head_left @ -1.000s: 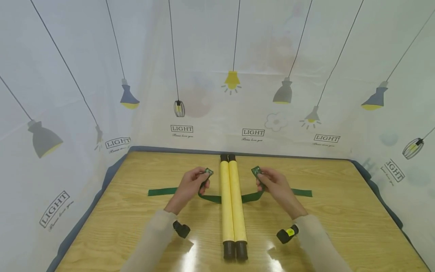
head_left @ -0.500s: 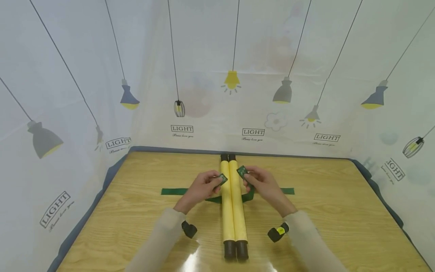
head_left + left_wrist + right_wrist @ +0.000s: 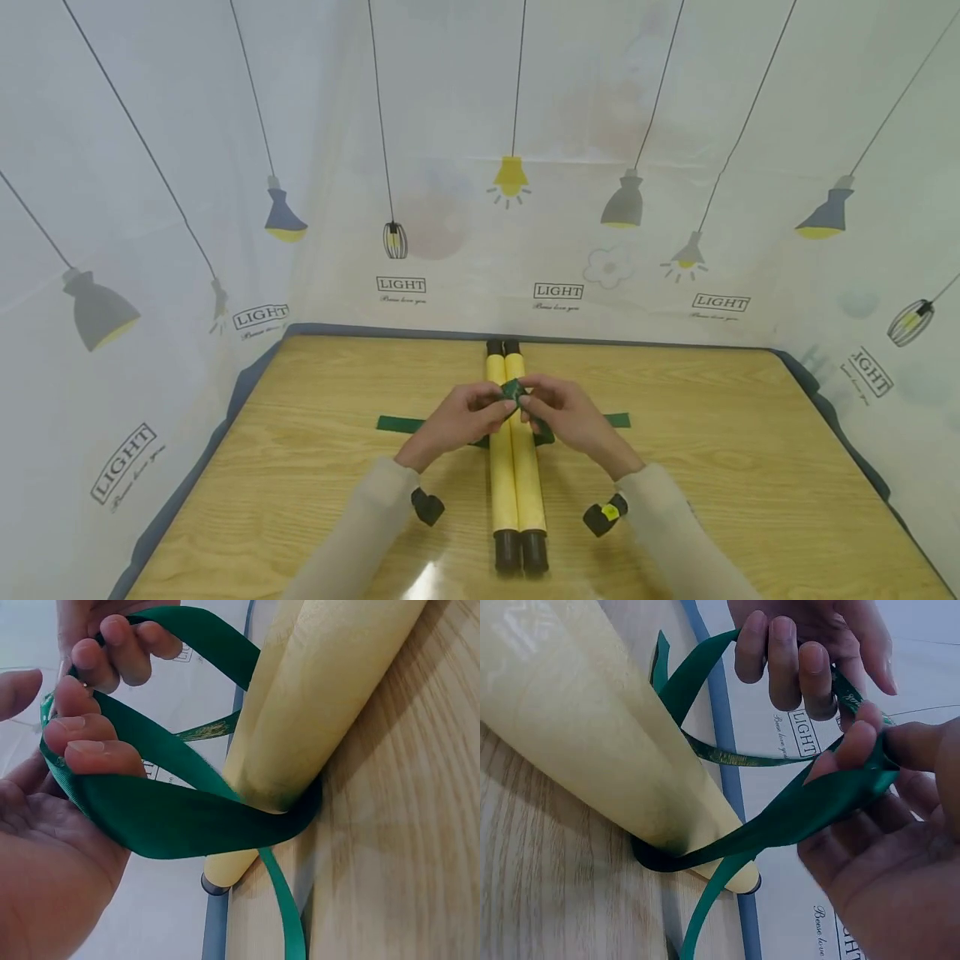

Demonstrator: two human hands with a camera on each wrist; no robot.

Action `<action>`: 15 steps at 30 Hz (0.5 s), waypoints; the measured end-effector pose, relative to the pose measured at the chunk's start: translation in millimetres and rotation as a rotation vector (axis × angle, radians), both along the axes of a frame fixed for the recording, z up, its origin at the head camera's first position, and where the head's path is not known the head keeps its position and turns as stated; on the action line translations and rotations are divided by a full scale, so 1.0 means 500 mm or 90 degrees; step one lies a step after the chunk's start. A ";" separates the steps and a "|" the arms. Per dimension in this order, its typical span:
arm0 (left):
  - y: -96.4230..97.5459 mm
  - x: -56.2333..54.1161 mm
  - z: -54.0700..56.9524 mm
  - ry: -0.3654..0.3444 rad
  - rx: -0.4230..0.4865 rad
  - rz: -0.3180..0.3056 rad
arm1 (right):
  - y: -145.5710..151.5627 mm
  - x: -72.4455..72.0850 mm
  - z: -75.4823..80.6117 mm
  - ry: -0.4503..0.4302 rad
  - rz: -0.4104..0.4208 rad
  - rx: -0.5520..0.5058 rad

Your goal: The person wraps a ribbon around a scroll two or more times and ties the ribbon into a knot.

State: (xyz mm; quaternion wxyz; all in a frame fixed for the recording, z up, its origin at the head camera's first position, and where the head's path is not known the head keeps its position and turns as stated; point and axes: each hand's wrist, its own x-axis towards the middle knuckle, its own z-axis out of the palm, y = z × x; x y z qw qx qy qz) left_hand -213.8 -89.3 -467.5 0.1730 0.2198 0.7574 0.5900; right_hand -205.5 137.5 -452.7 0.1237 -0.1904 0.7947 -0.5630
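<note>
L hand [image 3: 467, 414]: fingers curled, gripping green ribbon [image 3: 172, 817]. R hand [image 3: 567, 414]: fingers curled, pinching ribbon just beside L hand. Ribbon pos.: held up over 2 yellow tubes [image 3: 529, 487], w/ run passing down & under. Tubes: side by side, near-to-far, ctr. of table [image 3: 285, 467], dk. caps [image 3: 507, 552] both ends. Green strip ends [image 3: 397, 424]: on table, L & R of tubes.

Two yellow tubes [image 3: 530, 483], dark-capped, lie side by side, touching, lower centre of frame. One green ribbon [image 3: 172, 817], gold-printed in places, passes under them, rises above; tails extend left and right.
</note>
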 end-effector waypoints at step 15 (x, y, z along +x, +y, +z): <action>0.012 0.008 0.001 0.064 -0.038 0.068 | 0.000 0.004 -0.003 0.028 0.038 0.082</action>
